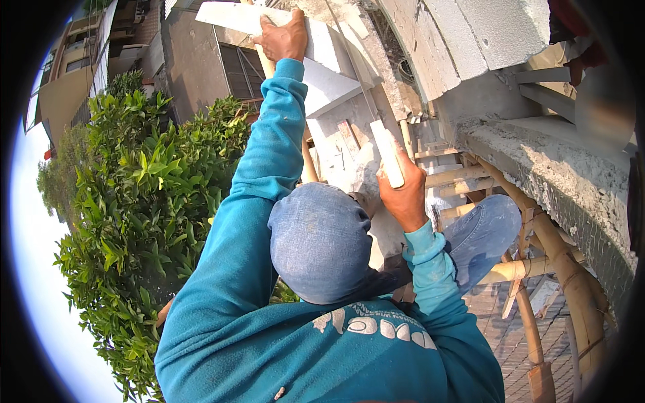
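My left hand (283, 37) is closed over the edge of a pale, light-coloured block (329, 84), thumb and fingers spread on either side. A long white strip (232, 18) sticks out to the left from beneath that hand. My right hand (405, 185) is wrapped round the white handle of a handsaw (388, 153). Its thin blade, seen almost edge-on, runs forward along the block's right side; whether it sits inside a cut I cannot tell. The underside of the block is hidden.
My bent knees in blue denim (322, 245) are close below the hands. Bamboo poles (568, 275) form a scaffold on the right, beside a rough concrete ledge (557, 174). Grey blocks (497, 33) stand at upper right. A leafy bush (148, 195) fills the left.
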The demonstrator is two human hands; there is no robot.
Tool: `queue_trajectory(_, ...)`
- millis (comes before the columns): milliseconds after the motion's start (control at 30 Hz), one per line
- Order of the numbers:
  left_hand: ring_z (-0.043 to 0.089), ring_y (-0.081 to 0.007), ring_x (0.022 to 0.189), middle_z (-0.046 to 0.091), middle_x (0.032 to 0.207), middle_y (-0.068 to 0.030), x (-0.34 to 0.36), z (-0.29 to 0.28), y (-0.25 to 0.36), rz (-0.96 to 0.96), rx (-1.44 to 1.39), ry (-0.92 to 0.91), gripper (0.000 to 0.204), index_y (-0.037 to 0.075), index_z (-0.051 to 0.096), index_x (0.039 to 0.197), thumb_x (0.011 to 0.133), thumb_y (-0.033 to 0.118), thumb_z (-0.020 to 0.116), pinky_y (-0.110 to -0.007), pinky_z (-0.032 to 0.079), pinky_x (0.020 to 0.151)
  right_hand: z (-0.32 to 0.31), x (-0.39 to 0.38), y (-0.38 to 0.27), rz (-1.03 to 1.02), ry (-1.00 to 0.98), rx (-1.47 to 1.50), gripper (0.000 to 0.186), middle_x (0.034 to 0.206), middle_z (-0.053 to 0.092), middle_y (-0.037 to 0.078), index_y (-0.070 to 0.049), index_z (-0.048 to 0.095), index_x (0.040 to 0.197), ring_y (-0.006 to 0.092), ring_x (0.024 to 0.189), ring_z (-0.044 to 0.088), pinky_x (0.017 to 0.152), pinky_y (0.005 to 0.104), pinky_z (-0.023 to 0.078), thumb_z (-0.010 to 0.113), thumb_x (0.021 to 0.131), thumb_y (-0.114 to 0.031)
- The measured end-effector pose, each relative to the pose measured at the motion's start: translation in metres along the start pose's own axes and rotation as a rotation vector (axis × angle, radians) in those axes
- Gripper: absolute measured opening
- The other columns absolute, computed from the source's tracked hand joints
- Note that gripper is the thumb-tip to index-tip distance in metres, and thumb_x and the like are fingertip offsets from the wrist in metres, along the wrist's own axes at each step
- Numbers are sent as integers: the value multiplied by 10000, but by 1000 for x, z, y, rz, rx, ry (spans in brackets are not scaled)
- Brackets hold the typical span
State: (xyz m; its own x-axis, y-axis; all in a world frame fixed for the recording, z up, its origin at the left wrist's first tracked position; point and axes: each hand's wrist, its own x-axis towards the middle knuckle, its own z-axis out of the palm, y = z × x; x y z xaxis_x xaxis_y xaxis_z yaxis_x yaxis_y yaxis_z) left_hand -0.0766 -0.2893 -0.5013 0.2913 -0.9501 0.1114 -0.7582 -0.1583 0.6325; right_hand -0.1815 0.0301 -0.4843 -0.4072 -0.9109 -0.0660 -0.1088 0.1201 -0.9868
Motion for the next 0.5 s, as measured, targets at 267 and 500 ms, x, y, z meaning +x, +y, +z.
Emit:
queue_trajectory(267, 473, -492, 1263, 388, 1378, -391, -11, -2, 9, 10, 34, 28, 946, 9, 429, 1444, 714, 553, 686, -463, 391, 1084, -3, 7, -5, 56, -39, -22, 514, 855, 687, 190, 26, 574, 1294, 218, 781, 684, 707, 329, 530, 606, 780, 12)
queue_trajectory(500, 588, -373, 1118, 643, 1200, -213, 10, 11, -19, 430, -53, -36, 481, 21, 641, 1185, 940, 416, 521, -464, 441, 954, 13, 65, 31, 169, -123, -103, 569, 900, 687, 257, 33, 554, 1312, 332, 809, 714, 726, 376, 546, 646, 753, -11)
